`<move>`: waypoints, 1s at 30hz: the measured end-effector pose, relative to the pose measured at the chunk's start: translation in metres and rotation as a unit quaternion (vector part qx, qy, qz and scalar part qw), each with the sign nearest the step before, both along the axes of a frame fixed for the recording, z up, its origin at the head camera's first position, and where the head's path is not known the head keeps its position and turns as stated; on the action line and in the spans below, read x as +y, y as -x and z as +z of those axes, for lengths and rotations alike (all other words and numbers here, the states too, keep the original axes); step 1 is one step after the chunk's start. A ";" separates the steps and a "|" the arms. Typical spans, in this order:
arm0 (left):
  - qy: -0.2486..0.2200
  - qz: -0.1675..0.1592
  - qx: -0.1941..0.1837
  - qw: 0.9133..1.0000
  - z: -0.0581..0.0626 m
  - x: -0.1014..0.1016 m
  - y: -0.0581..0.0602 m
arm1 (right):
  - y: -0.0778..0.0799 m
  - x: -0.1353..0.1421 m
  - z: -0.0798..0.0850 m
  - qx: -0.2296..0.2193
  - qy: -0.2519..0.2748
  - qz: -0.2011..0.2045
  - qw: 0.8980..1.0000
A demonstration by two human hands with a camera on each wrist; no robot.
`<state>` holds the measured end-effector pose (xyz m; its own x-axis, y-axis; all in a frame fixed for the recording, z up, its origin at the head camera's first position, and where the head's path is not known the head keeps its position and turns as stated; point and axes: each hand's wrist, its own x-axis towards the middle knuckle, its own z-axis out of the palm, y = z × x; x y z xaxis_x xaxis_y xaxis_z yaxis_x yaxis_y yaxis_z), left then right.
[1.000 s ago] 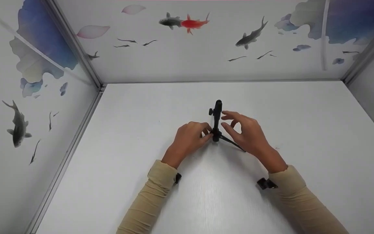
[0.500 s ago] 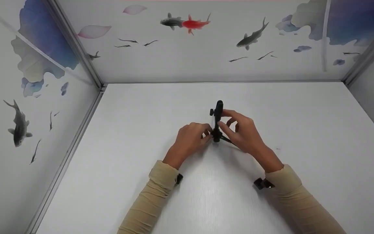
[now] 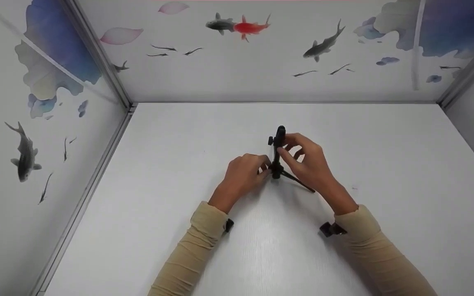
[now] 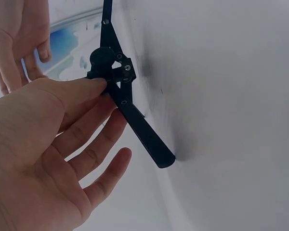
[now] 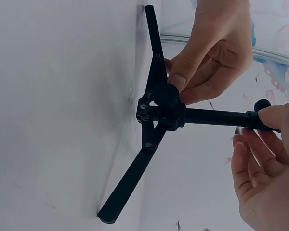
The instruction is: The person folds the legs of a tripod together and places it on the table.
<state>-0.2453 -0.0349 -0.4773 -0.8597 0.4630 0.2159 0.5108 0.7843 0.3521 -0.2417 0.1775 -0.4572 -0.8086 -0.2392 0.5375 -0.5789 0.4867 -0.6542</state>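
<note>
In the head view, your right grip (image 3: 309, 162), spread beside the black stand (image 3: 276, 170) a second ago, now pinches its post (image 3: 279, 136), mid-frame. Left wrist view: your left grip (image 4: 43, 151) pinches it by the knob (image 4: 102, 57), upper left. Right wrist view: its legs (image 5: 127, 187) splay at left.

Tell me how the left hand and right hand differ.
Place: the left hand holds the black stand low, by its leg hub; the right hand pinches its upper post. Thumb: the left hand's sits close to the large knob, the right hand's near the small knob. Both hands are bare, with tan sleeves.
</note>
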 end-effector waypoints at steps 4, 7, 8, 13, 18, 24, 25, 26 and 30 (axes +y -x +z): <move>0.000 -0.003 0.005 1.000 0.000 0.001 0.000 | 0.000 0.000 0.000 -0.001 0.011 0.005 1.000; -0.004 -0.003 0.003 1.000 0.001 0.002 0.000 | 0.000 0.001 0.000 0.000 0.016 0.010 1.000; -0.006 -0.003 0.002 1.000 0.001 0.003 0.000 | 0.000 0.001 0.000 -0.001 0.018 0.012 1.000; -0.004 0.002 0.000 1.000 0.001 0.005 0.001 | 0.001 0.002 -0.001 0.003 0.024 0.019 1.000; -0.007 0.002 -0.001 1.000 -0.001 0.005 0.001 | 0.001 0.002 -0.002 0.006 0.027 0.024 0.999; -0.020 0.002 0.001 1.000 -0.002 0.005 0.000 | 0.001 0.000 -0.001 0.000 0.019 0.025 1.000; -0.019 0.003 0.002 1.000 -0.002 0.005 -0.001 | 0.001 0.000 -0.001 -0.001 0.016 0.023 1.000; -0.018 0.003 0.002 1.000 -0.002 0.005 -0.001 | 0.001 0.000 -0.001 -0.003 0.014 0.022 1.000; -0.012 0.007 0.007 1.000 -0.002 0.006 -0.002 | -0.001 -0.001 -0.002 -0.011 0.007 0.017 1.000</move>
